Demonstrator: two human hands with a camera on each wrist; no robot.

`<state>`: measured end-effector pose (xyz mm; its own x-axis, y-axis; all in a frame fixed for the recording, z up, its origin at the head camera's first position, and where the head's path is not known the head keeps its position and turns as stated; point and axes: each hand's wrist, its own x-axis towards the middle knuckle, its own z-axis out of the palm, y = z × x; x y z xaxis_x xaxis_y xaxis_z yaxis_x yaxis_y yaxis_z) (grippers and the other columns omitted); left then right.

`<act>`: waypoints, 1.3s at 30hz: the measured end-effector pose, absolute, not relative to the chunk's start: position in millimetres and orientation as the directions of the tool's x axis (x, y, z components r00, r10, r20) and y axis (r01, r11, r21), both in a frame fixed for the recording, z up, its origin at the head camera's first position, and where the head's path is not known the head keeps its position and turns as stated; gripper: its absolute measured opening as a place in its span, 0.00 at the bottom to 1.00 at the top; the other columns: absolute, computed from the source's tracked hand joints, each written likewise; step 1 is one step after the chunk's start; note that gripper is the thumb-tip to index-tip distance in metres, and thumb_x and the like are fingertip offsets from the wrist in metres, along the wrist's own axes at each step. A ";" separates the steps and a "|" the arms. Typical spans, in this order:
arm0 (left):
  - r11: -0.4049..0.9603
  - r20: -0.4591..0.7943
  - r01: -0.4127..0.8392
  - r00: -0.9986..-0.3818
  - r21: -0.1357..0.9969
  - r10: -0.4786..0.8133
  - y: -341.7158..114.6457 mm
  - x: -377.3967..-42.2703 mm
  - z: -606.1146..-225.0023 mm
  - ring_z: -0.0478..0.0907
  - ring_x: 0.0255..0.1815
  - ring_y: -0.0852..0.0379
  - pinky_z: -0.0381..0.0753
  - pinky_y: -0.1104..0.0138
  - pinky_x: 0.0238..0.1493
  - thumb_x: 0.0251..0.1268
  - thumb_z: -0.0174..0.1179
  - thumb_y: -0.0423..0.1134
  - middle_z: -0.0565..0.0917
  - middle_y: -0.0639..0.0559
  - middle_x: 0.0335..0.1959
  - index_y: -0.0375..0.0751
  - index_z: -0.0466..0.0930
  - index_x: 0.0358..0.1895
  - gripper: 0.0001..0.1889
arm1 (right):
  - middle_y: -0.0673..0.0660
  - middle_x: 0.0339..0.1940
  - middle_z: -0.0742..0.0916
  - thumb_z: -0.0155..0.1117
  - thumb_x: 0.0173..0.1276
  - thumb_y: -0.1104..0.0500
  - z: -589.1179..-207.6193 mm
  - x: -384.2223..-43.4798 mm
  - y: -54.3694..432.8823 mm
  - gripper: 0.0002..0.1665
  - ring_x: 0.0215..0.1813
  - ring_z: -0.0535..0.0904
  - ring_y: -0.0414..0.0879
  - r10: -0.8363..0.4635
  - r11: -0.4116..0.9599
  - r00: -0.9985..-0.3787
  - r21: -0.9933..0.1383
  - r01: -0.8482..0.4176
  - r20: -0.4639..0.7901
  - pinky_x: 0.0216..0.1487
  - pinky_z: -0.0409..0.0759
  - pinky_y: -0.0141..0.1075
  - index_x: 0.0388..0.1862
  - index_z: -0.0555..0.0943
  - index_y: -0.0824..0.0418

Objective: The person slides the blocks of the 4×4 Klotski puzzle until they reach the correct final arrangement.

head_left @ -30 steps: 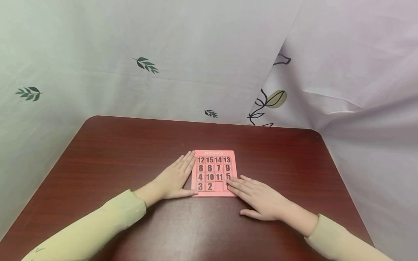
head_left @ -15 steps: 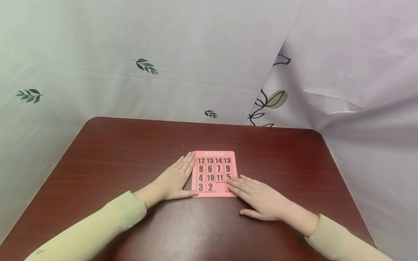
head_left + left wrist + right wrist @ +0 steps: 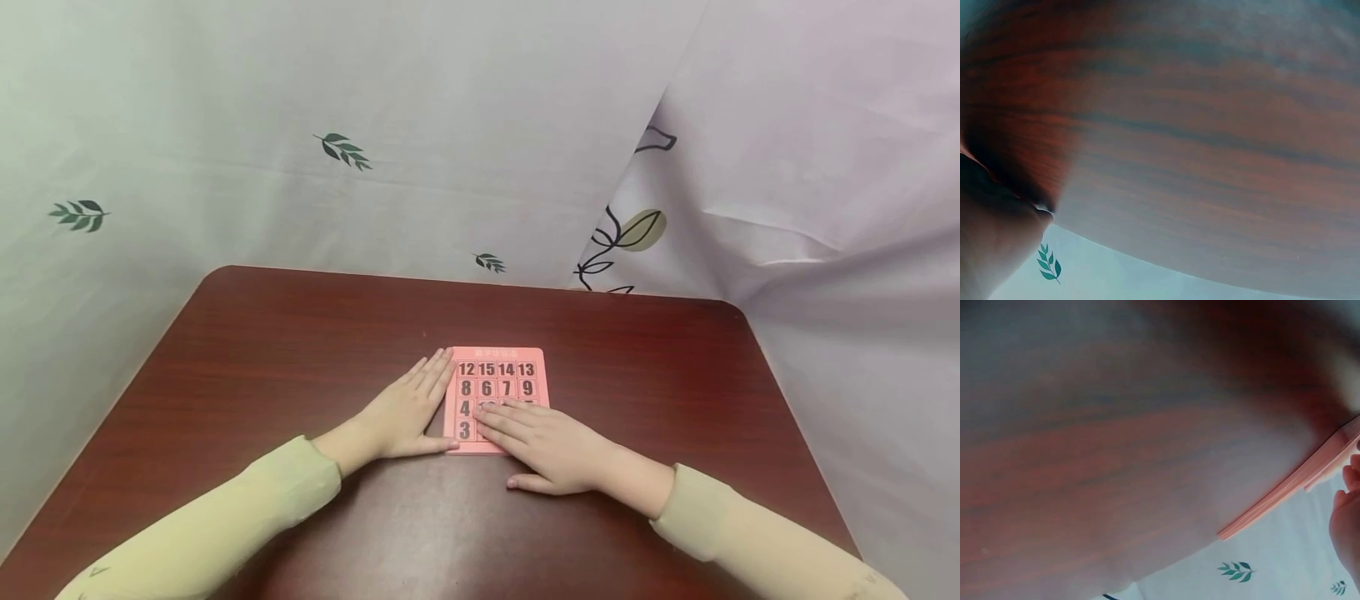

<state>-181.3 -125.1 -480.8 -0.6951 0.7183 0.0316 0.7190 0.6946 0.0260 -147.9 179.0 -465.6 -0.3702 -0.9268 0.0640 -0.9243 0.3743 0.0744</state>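
A pink sliding number puzzle lies flat on the dark red-brown table. My left hand rests along its left side, fingers straight up the edge and thumb at the lower left corner. With fingers extended, my right hand lies over the lower rows of number tiles, fingertips near the 4 and 3 tiles. Most tiles beneath it are hidden. The upper two rows show, from 12, 15, 14, 13 down to 8, 6, 7, 9. In the right wrist view, the puzzle's side appears edge-on beside part of my hand.
The wood-grain table has rounded far corners. Behind it hangs a pale curtain with leaf prints, and another pale cloth drapes down on the right. Both forearms wear light yellow-green sleeves.
My right hand has slid left across the lower part of the puzzle, from its right edge to near the left column, covering more tiles. My left hand stays along the left edge.
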 end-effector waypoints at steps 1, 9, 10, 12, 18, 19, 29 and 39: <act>0.693 0.031 0.720 -0.693 0.026 0.720 -124.5 -181.5 -480.1 0.51 0.88 0.34 0.58 0.47 0.87 0.67 0.58 0.73 0.51 0.26 0.86 0.22 0.52 0.82 0.60 | 0.56 0.86 0.69 0.56 0.79 0.34 -465.9 -148.2 179.0 0.46 0.86 0.64 0.51 -0.926 0.377 -0.373 0.075 -0.923 0.060 0.85 0.67 0.46 0.85 0.64 0.60; 0.696 0.029 0.718 -0.696 0.024 0.717 -123.1 -181.8 -481.5 0.50 0.89 0.35 0.56 0.48 0.88 0.67 0.57 0.74 0.52 0.27 0.86 0.22 0.51 0.83 0.61 | 0.57 0.86 0.68 0.58 0.79 0.35 -468.3 -143.5 201.3 0.47 0.86 0.65 0.52 -0.914 0.404 -0.398 0.081 -0.911 0.080 0.84 0.68 0.46 0.84 0.64 0.61; 0.696 0.031 0.718 -0.696 0.027 0.717 -123.0 -181.4 -481.9 0.50 0.89 0.35 0.57 0.48 0.88 0.67 0.57 0.74 0.52 0.27 0.86 0.22 0.52 0.83 0.61 | 0.57 0.86 0.68 0.59 0.79 0.35 -469.5 -142.7 205.5 0.47 0.86 0.65 0.52 -0.912 0.407 -0.401 0.076 -0.910 0.088 0.84 0.69 0.47 0.84 0.64 0.62; 0.694 0.030 0.720 -0.694 0.026 0.719 -122.8 -180.7 -482.5 0.50 0.88 0.35 0.57 0.48 0.88 0.66 0.57 0.74 0.51 0.27 0.86 0.22 0.51 0.83 0.61 | 0.58 0.86 0.69 0.59 0.78 0.35 -471.5 -141.2 212.8 0.47 0.85 0.66 0.52 -0.906 0.418 -0.411 0.068 -0.906 0.100 0.83 0.69 0.48 0.84 0.65 0.62; 0.686 0.033 0.727 -0.686 -0.008 0.727 -122.6 -183.0 -483.1 0.51 0.88 0.35 0.57 0.48 0.88 0.65 0.57 0.76 0.51 0.27 0.86 0.23 0.52 0.83 0.62 | 0.58 0.86 0.69 0.61 0.77 0.35 -471.0 -140.9 216.8 0.48 0.85 0.66 0.52 -0.896 0.436 -0.427 0.060 -0.898 0.126 0.83 0.69 0.48 0.84 0.64 0.62; 0.687 0.031 0.726 -0.687 -0.016 0.726 -122.8 -183.4 -483.1 0.51 0.88 0.35 0.57 0.49 0.88 0.65 0.57 0.76 0.51 0.27 0.86 0.23 0.51 0.83 0.63 | 0.58 0.86 0.69 0.61 0.77 0.35 -469.9 -141.5 214.4 0.48 0.85 0.66 0.52 -0.897 0.433 -0.423 0.063 -0.899 0.128 0.83 0.69 0.48 0.84 0.65 0.62; 0.690 0.030 0.723 -0.690 -0.027 0.723 -123.9 -184.3 -482.3 0.51 0.88 0.35 0.57 0.48 0.88 0.61 0.56 0.81 0.53 0.28 0.86 0.22 0.51 0.83 0.67 | 0.57 0.86 0.68 0.58 0.79 0.34 -463.0 -152.2 169.4 0.48 0.87 0.63 0.50 -0.933 0.355 -0.350 0.058 -0.933 0.088 0.85 0.66 0.46 0.85 0.63 0.62; 0.685 0.038 0.728 -0.684 -0.026 0.728 -123.5 -182.8 -482.1 0.52 0.88 0.35 0.58 0.48 0.88 0.61 0.57 0.81 0.53 0.28 0.86 0.23 0.51 0.83 0.67 | 0.55 0.87 0.66 0.54 0.80 0.31 -463.7 -156.4 144.2 0.49 0.88 0.61 0.48 -0.939 0.344 -0.344 0.077 -0.936 0.020 0.87 0.62 0.43 0.86 0.62 0.61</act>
<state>-182.8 -123.5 -482.1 -0.6842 0.7283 0.0383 0.7279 0.6852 -0.0261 -156.4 144.2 -463.7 -0.3439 -0.9388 0.0203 -0.9357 0.3444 0.0768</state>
